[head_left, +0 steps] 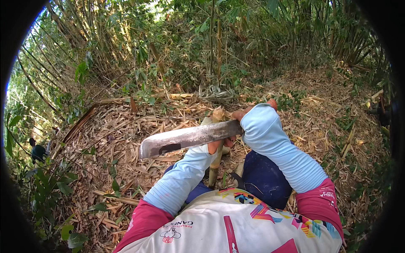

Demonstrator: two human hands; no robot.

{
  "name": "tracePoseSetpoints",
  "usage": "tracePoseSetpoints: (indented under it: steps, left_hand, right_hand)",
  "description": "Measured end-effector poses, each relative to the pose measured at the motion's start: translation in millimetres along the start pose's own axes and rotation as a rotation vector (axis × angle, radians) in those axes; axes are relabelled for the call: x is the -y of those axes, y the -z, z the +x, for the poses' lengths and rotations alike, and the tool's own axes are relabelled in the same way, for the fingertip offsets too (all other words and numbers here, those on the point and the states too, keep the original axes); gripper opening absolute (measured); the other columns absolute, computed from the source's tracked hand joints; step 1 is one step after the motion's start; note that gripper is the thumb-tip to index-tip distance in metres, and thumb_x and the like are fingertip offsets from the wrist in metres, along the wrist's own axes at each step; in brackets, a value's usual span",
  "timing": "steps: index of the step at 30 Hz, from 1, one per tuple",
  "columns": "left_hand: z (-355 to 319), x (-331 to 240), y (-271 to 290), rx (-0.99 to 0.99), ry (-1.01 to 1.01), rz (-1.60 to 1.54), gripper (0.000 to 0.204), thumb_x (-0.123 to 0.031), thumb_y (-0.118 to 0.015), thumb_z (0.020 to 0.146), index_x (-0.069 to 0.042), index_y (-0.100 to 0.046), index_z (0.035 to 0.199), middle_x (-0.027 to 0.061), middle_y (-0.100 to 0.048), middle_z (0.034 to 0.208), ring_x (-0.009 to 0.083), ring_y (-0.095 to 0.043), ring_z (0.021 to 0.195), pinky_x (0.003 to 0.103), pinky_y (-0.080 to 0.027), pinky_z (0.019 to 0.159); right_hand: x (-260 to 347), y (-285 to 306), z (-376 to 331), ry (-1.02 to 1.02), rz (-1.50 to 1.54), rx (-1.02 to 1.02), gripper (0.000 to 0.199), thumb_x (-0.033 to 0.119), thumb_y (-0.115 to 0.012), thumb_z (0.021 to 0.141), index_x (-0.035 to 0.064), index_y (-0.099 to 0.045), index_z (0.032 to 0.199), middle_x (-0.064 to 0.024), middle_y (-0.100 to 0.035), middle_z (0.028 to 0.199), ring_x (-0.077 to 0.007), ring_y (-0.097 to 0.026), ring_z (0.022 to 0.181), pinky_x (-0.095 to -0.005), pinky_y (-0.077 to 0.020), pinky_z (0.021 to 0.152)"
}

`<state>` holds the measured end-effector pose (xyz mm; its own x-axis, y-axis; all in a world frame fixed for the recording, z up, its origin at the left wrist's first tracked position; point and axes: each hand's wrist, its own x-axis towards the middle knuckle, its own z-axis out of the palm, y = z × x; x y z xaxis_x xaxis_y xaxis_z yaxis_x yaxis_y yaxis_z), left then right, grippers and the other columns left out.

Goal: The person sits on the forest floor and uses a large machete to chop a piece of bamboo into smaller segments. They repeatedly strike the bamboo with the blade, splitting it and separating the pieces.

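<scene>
A machete [190, 137] with a wide, worn grey blade stretches leftward from my right hand [243, 113]. My right fingers are closed around its handle, which the light blue sleeve and the hand mostly hide. Beneath the blade, my left hand [214, 146] wraps around an upright bamboo stalk [214, 168] between my knees. The blade covers part of that hand and of the stalk. Above the blade shows the stalk's pale upper end [218, 114]; whether the blade touches it I cannot tell.
Dry bamboo leaves [114, 139] cover the ground all around. Thin standing stems [219, 50] and dense bamboo clumps [325, 29] rise ahead. Split bamboo strips [116, 197] lie at the left. A dark object [38, 152] sits among the plants at far left.
</scene>
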<state>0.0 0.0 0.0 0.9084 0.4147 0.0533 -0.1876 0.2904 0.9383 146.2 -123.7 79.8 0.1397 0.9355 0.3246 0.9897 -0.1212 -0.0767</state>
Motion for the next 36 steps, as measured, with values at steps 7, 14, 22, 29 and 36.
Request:
tracePoseSetpoints:
  steps: [7,14,22,29,36]
  left_hand:
    - [-12,-7,-15,-0.166,-0.169,0.319,0.027,-0.029,-0.054,0.098,-0.003,-0.062,0.095,0.0084,-0.065,0.078,0.0135,-0.058,0.060,0.025,-0.046,0.054]
    - [-8,10,-14,-0.403,-0.338,0.280,0.027,-0.031,-0.056,0.097,-0.005,-0.056,0.090,0.0037,-0.056,0.069,0.0101,-0.051,0.054,0.024,-0.041,0.049]
    - [-32,-7,-20,-0.147,-0.366,0.130,0.045,-0.037,-0.064,0.092,-0.002,-0.045,0.113,0.0100,-0.058,0.074,0.0152,-0.055,0.059,0.027,-0.046,0.052]
    - [-31,-17,1,-0.212,-0.255,0.058,0.044,-0.032,-0.066,0.090,0.000,-0.047,0.112,0.0143,-0.061,0.081,0.0225,-0.062,0.070,0.032,-0.053,0.064]
    - [-27,-23,-9,-0.248,-0.230,0.104,0.050,-0.037,-0.066,0.088,0.002,-0.047,0.114,0.0160,-0.063,0.087,0.0225,-0.064,0.074,0.033,-0.053,0.069]
  right_hand:
    - [-10,-23,4,-0.067,0.143,-0.129,0.024,0.014,-0.064,0.079,0.0125,-0.068,0.102,-0.0052,-0.066,0.079,-0.0234,-0.065,0.074,-0.0453,-0.0437,0.082]
    - [-10,0,30,-0.025,-0.271,-0.001,0.021,0.029,-0.054,0.091,0.0119,-0.062,0.100,-0.0065,-0.067,0.077,-0.0262,-0.067,0.075,-0.0482,-0.0470,0.072]
    - [-274,-35,28,-0.893,0.473,-0.594,0.022,0.016,-0.058,0.089,0.0054,-0.062,0.109,-0.0079,-0.064,0.086,-0.0202,-0.061,0.076,-0.0358,-0.0491,0.068]
    - [-87,-19,-7,-0.677,0.630,-0.363,0.034,0.016,-0.074,0.081,0.0077,-0.063,0.112,-0.0009,-0.059,0.078,-0.0125,-0.055,0.070,-0.0286,-0.0462,0.065]
    - [-48,-3,8,-0.474,1.017,-0.179,0.055,0.008,-0.072,0.076,0.0040,-0.052,0.127,0.0002,-0.055,0.078,-0.0094,-0.051,0.068,-0.0260,-0.0441,0.066]
